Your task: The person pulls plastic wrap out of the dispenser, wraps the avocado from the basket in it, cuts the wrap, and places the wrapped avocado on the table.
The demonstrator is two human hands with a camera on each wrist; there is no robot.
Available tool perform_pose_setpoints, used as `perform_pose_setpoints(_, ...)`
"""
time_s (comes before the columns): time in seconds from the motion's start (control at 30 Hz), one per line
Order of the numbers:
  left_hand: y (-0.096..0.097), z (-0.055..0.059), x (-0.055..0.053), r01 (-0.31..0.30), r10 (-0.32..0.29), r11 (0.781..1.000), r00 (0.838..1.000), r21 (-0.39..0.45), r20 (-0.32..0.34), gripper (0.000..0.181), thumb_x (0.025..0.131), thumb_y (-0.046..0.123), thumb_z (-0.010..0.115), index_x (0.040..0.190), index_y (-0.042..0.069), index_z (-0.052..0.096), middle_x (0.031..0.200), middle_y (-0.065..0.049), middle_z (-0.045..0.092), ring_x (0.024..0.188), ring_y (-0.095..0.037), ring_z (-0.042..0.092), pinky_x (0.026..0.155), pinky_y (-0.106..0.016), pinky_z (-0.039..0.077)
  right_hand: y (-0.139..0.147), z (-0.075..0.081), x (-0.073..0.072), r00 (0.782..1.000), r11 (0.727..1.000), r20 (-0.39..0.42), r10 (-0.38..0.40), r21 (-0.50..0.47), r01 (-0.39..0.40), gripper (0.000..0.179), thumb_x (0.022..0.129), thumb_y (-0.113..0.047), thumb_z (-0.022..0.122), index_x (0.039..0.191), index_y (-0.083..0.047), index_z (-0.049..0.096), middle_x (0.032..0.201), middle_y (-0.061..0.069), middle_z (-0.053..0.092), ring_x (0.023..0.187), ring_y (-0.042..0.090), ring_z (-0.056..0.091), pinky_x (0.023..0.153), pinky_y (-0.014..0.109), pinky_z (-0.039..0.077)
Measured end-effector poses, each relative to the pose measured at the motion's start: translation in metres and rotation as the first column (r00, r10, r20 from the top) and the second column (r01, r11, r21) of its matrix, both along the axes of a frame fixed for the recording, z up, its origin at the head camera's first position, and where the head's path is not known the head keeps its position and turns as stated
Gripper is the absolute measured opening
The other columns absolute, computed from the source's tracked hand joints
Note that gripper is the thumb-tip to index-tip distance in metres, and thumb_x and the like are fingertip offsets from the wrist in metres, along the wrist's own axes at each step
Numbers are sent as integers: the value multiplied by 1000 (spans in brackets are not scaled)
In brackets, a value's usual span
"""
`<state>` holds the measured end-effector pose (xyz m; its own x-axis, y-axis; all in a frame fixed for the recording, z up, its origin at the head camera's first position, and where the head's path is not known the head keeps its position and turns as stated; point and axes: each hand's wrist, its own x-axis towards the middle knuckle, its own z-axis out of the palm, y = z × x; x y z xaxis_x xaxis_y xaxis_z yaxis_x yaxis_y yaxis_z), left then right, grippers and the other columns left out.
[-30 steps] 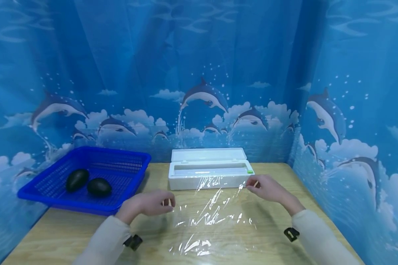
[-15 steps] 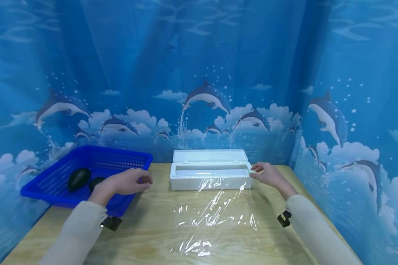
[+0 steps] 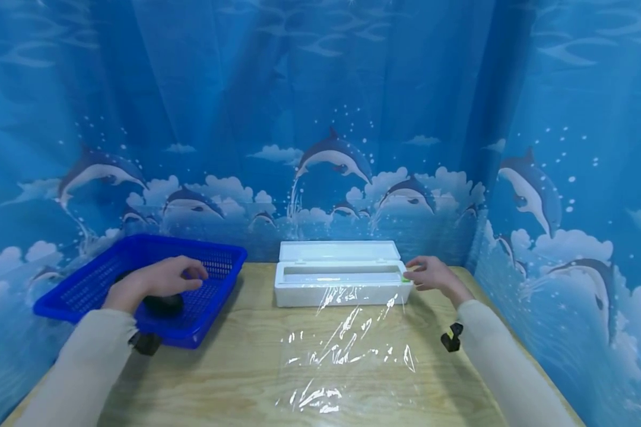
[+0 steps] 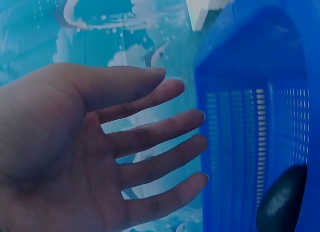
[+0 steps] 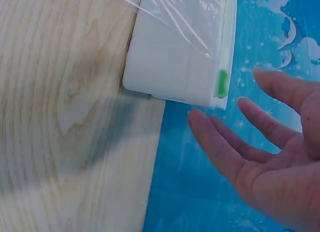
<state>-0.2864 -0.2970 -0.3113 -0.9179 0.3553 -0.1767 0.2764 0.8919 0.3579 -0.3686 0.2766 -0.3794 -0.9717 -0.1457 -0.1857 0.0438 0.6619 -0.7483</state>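
Note:
My left hand hovers over the blue plastic basket, fingers loosely spread and holding nothing. Below it lies a dark avocado; a second one is mostly hidden behind the hand. The left wrist view shows the same palm beside the basket's mesh and one glossy avocado. At the right end of a white cling film dispenser, my right hand has its fingers apart near the green slider. Clear cling film stretches from the dispenser toward me across the wooden table.
The dispenser's lid stands raised at the back. Behind and on both sides hangs a blue dolphin-print curtain. Wood tabletop lies between basket and film. Small black devices sit at both wrists.
My left hand has moved left from beside the film to above the basket. The right hand has shifted slightly up and right, off the dispenser's front corner to its end. The film stays spread.

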Motion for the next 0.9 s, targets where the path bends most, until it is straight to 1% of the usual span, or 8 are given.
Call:
perform_pose_setpoints(0.1, -10, -2, -5, -10, 10, 1000, 1000, 2, -1, 32, 103, 20, 61, 129, 1, 65, 129, -26, 65, 120, -47, 60, 96, -62, 54, 3, -5, -5, 999, 999, 30, -11, -44, 12, 54, 103, -17, 62, 146, 10, 44, 145, 41, 49, 122, 48, 63, 101, 49, 58)
perform_pose_setpoints(0.3, -29, -9, -14, -84, 85, 996, 996, -28, 14, 40, 102, 23, 62, 135, 0, 61, 136, -31, 59, 127, -55, 52, 101, -70, 47, 5, -12, -8, 997, 994, 70, -28, -108, 36, 57, 102, -18, 65, 147, 9, 44, 142, 37, 53, 112, 38, 69, 103, 49, 57)
perform_pose_setpoints(0.53, -45, -11, -22, -100, 102, 994, 994, -45, 42, 42, 101, 22, 61, 137, -1, 59, 139, -36, 56, 127, -59, 51, 99, -72, 47, 6, -18, -10, 995, 991, 94, -34, -127, 46, 60, 101, -20, 67, 148, 8, 44, 140, 34, 56, 108, 30, 68, 102, 48, 58)
perform_pose_setpoints(0.6, -49, -11, -24, -120, 122, 992, 990, -34, 74, 43, 101, 22, 61, 138, -1, 58, 141, -38, 53, 128, -60, 49, 96, -69, 50, 7, -19, -11, 995, 989, 94, -27, -144, 41, 60, 100, -21, 67, 148, 8, 44, 139, 32, 57, 106, 28, 68, 102, 48, 58)
perform_pose_setpoints(0.67, -52, -12, -25, -157, 157, 988, 981, -14, 116, 44, 101, 20, 61, 139, -1, 56, 143, -40, 48, 128, -60, 47, 93, -66, 54, 8, -19, -11, 995, 986, 94, -15, -161, 30, 62, 101, -23, 66, 149, 8, 42, 133, 28, 61, 102, 25, 68, 101, 47, 59)
perform_pose_setpoints(0.77, -55, -13, -27, -206, 202, 979, 965, 8, 167, 44, 101, 17, 61, 141, -1, 55, 145, -42, 43, 128, -60, 45, 88, -59, 58, 10, -20, -13, 995, 978, 97, -2, -209, 22, 63, 101, -24, 66, 150, 8, 41, 119, 16, 69, 94, 18, 69, 98, 43, 61)
perform_pose_setpoints(0.83, -57, -14, -29, -234, 227, 972, 955, 15, 188, 45, 101, 16, 62, 142, 0, 54, 146, -42, 41, 128, -60, 45, 87, -57, 59, 12, -21, -14, 994, 970, 107, 2, -241, 24, 64, 102, -24, 65, 151, 8, 40, 109, 8, 71, 89, 14, 70, 95, 40, 62)
perform_pose_setpoints(0.9, -59, -16, -30, -244, 236, 970, 950, 17, 205, 48, 99, 16, 64, 143, 0, 54, 146, -42, 40, 127, -60, 45, 87, -57, 59, 14, -22, -16, 992, 963, 124, 1, -269, 32, 63, 102, -23, 65, 151, 7, 40, 104, 3, 72, 86, 12, 71, 93, 38, 62)
